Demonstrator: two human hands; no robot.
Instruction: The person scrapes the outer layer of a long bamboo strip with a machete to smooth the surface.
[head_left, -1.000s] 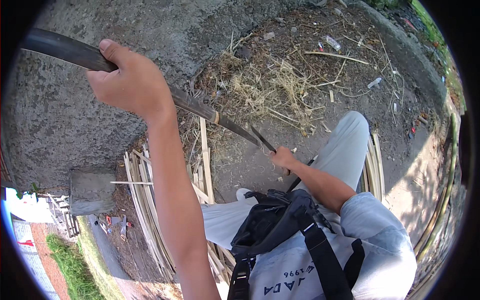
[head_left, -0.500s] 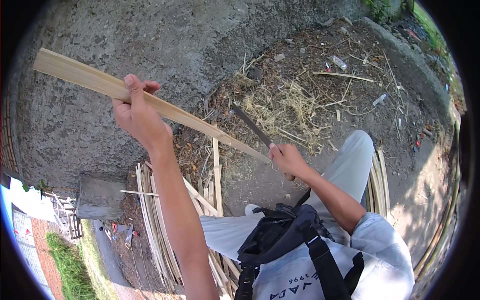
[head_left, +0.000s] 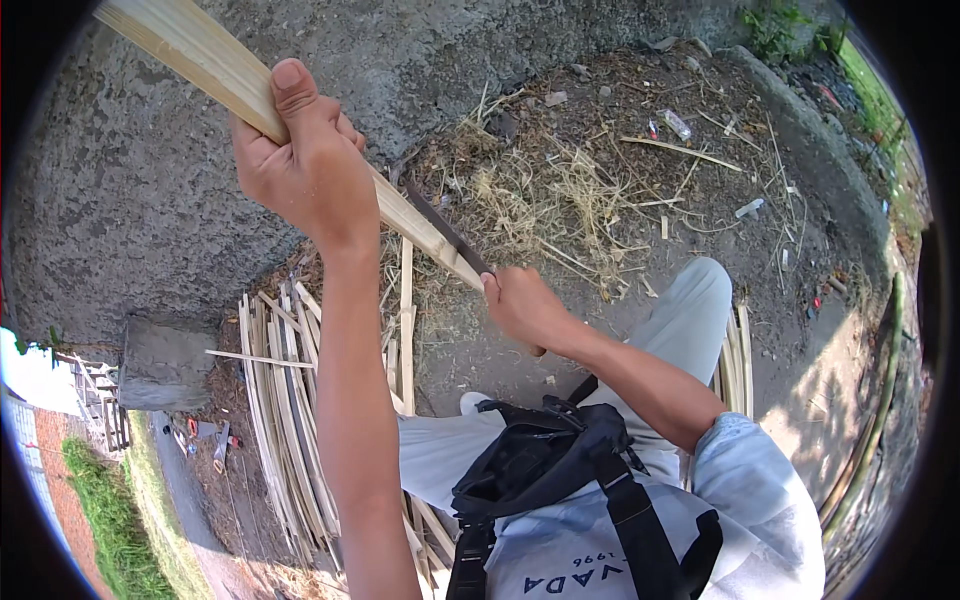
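While the left hand point(head_left: 300, 165) closed fully around a long bamboo slat point(head_left: 210, 65), the slat ran from the upper left down toward the right hand point(head_left: 525, 305). That hand gripped a dark knife point(head_left: 448, 232) tight, its blade lying against the slat's lower end, above the bundled strips point(head_left: 285, 400).

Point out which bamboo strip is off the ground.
The long pale strip gripped in the left hand, knife blade against it; all other strips lie piled on the ground.
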